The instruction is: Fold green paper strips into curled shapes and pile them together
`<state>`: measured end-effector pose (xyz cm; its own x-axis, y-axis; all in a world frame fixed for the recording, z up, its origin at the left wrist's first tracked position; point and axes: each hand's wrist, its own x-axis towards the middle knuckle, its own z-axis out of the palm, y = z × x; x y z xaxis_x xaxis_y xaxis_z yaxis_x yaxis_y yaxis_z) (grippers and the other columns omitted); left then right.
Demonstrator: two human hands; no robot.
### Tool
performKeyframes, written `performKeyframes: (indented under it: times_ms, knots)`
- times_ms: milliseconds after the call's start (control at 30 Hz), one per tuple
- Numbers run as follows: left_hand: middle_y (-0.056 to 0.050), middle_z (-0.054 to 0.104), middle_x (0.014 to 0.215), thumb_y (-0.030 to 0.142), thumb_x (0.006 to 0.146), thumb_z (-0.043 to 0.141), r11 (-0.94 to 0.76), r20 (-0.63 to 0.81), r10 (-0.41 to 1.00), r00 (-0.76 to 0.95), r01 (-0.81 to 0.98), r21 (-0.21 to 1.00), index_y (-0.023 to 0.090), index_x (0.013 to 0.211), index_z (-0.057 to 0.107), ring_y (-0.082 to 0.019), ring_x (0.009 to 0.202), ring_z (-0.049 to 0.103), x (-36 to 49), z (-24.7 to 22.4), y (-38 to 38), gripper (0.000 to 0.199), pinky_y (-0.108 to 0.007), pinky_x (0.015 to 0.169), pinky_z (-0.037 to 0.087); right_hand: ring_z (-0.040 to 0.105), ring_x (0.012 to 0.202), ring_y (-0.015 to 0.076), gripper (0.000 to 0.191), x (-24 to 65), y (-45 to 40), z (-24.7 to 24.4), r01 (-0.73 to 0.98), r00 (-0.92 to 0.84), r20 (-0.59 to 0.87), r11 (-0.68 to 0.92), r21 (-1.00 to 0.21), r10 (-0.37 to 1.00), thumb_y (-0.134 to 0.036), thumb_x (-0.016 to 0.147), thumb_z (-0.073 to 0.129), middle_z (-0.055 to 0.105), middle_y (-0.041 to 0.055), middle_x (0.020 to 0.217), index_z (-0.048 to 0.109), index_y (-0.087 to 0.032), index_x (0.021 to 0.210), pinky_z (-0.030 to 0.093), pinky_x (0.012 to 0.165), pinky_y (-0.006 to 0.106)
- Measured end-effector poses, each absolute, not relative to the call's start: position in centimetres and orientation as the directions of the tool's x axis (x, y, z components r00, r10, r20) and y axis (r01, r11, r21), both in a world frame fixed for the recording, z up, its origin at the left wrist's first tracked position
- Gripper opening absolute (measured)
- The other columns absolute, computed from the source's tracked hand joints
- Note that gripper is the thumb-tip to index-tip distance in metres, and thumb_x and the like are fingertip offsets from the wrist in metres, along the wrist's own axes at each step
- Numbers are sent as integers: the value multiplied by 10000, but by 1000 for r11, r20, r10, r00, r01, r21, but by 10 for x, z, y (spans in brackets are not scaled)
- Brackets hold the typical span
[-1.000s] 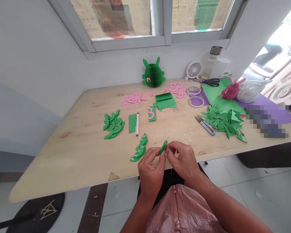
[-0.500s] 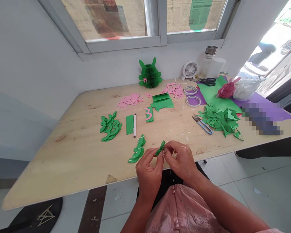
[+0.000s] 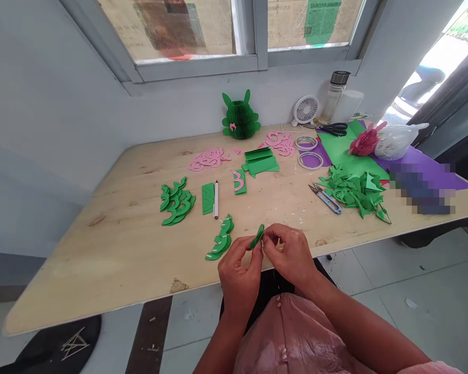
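Observation:
Near the table's front edge, my left hand (image 3: 242, 270) pinches a small green paper cutout (image 3: 256, 237) between thumb and fingers. My right hand (image 3: 290, 254) is closed too, its thumb and fingertips pinched at the right edge of that cutout. Whether a bit of tape is between those fingertips is too small to tell. Just left of my hands lie overlapping scalloped green cutouts (image 3: 223, 241) with short white strips on them. Farther left is a pile of similar green cutouts (image 3: 178, 203). A white pen (image 3: 216, 200) rests beside a green paper rectangle with drawn curves (image 3: 208, 198).
Blue thread snips (image 3: 327, 200) lie right of my hands, beside green scraps (image 3: 356, 189). Behind are tape rolls (image 3: 310, 161), pink cutouts (image 3: 208, 159), folded green paper (image 3: 262, 162) and black scissors (image 3: 334, 129). A green honeycomb paper figure (image 3: 241, 119), a fan (image 3: 306, 110) and a bottle (image 3: 333, 98) stand at the wall.
The view has shifted very slightly. Both hands stay in nearly the same place, pinching the green paper cutout; nothing on the table has moved.

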<state>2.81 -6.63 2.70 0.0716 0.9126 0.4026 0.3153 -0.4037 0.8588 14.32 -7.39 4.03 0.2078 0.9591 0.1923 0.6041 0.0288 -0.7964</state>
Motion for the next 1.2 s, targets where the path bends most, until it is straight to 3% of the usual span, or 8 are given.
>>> performKeyframes:
  times_ms: [300,667,1200]
  knots:
    - [-9,691,871,175,798,575,-332,329,942,59,294,896,208,880,673,-147,814,634,26,23,-67,132,-244,749,483,527,587,106,162,143,-75,43,556,197,142,9,-831,970,-222,772,496,624,-10,626,622,-179,680,386,585,211]
    - [-11,694,836,206,790,589,-303,306,951,42,323,897,200,854,685,-150,766,632,25,24,-71,116,-252,720,482,510,558,100,160,142,-75,40,571,192,179,38,-820,965,-205,758,494,590,-16,582,597,-177,640,386,561,206]
    - [-36,721,917,247,771,625,-87,87,996,14,31,996,182,910,704,-167,817,663,28,22,-72,173,-282,782,516,506,557,103,147,143,-77,42,554,165,180,60,-830,970,-215,763,493,607,-20,598,580,-181,649,383,562,210]
